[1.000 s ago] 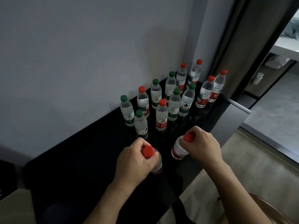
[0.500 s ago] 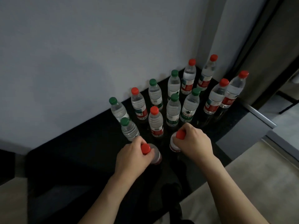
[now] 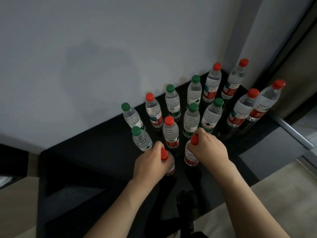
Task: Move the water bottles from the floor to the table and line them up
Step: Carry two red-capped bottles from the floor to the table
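My left hand [image 3: 150, 164] grips a red-capped water bottle [image 3: 169, 164] by its neck, low over the black table [image 3: 85, 160]. A second red-capped bottle [image 3: 190, 155] is held the same way by my right hand [image 3: 208, 149], just to the right. Both bottles are upright and partly hidden by my fingers. Behind them several green-capped and red-capped bottles stand in rows on the table, among them a red-capped one [image 3: 170, 133] between my hands and a green-capped one [image 3: 141, 140] beside my left hand.
A grey wall [image 3: 103, 57] runs behind the table. At the right are a dark door frame [image 3: 291, 54], a metal floor strip [image 3: 295, 131] and beige floor [image 3: 283, 186]. The table's front left part [image 3: 77, 177] is bare.
Both hands have carried their bottles forward, closer to the standing rows. The view has tilted and shifted toward the bottles.
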The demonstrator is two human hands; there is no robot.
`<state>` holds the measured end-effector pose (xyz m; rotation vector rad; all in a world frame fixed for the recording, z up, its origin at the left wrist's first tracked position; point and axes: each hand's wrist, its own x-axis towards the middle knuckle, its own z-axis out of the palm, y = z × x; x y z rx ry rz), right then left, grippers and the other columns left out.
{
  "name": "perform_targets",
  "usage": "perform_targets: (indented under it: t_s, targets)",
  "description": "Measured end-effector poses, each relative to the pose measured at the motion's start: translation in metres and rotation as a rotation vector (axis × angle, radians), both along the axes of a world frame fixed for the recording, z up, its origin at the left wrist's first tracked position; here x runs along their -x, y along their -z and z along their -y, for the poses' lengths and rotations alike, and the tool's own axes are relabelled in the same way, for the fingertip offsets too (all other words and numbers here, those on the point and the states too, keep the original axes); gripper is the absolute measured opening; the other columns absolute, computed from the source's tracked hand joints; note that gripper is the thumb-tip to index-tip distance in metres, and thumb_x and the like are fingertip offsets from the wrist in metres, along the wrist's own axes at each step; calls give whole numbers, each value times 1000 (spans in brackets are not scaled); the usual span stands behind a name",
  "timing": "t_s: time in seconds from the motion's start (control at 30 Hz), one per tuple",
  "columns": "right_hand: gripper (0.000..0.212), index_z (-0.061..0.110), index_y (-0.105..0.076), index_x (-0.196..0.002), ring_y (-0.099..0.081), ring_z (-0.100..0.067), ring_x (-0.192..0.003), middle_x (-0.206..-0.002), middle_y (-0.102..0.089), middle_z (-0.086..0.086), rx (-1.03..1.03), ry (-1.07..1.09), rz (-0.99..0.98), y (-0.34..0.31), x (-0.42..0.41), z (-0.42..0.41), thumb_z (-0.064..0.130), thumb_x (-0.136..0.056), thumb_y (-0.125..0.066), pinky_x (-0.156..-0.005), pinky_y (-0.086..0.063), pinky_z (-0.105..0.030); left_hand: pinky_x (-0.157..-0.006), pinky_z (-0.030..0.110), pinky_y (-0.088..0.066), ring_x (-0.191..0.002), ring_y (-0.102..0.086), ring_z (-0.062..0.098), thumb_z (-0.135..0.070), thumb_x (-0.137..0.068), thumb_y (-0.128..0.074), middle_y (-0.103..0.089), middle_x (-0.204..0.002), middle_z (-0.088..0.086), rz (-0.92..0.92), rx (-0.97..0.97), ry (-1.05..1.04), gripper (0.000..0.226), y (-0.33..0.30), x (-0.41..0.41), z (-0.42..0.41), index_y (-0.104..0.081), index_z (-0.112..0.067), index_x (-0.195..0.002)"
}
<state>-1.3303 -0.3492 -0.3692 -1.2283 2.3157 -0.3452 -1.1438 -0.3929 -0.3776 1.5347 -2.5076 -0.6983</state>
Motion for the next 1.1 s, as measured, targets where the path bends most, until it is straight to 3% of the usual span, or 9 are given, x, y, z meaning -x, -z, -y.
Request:
perform_targets:
  t_s: [0.1,0.27,0.43,0.57,0.77,0.87,1.1]
  targets:
    - [46,17,-51,-119,-55,-32,-107,-116,-55,-8,-35,-45,-154,-5,-4,0,46,-84,-58,-87,-46,-41,-62,35,-56,-64,-59,3,-53,-87,-57,-59,-74,-9,-23,-31,-2,25,1,-3,0,-47,-32,-95]
    - [41,16,-56,-122,-56,-28,-106,-116,-58,-6,353,-119,-132,-26,-19,7,38,-88,-60,-88,-47,-41,-69,24,-52,-81,-61,3,-70,-80,-46,-64,-97,-12,-59,-3,-49,66,-3,-25,-5,-46,-28,-131]
    - [36,14,-57,-121,-57,-24,-104,-114,-61,-5,573,-244,-53,-43,-60,19,25,-88,-62,-86,-44,-35,-79,16,-43,-102,-61,5,-49,-94,-50,-63,-118,-9,-160,142,-165,44,-17,-62,-17,-49,-28,-132]
    - [42,12,-55,-128,-56,-25,-113,-123,-60,-7,561,-387,-45,-51,-110,23,26,-90,-61,-93,-47,-38,-91,19,-42,-118,-58,13,-39,-98,-48,-59,-133,0,-131,275,-302,44,-35,-108,-26,-51,-17,-136]
    - [43,16,-55,-129,-60,-21,-109,-126,-59,-4,570,-588,-60,-64,-216,23,28,-89,-62,-92,-51,-35,-91,25,-48,-116,-60,20,-29,-97,-55,-60,-130,6,-107,402,-498,40,-59,-209,-52,-53,-10,-132]
    - [45,17,-53,-131,-57,-20,-116,-129,-57,-3,565,-704,-36,-68,-283,17,30,-89,-61,-96,-51,-39,-90,30,-50,-114,-60,23,-27,-97,-57,-60,-129,8,-85,414,-601,39,-65,-272,-74,-54,-8,-131]
    - [48,21,-50,-135,-52,-17,-123,-134,-54,-1,529,-980,2,-69,-445,-17,32,-90,-60,-103,-45,-34,-93,41,-49,-110,-60,32,-21,-95,-58,-62,-122,14,-40,418,-910,37,-69,-428,-147,-58,-4,-128]
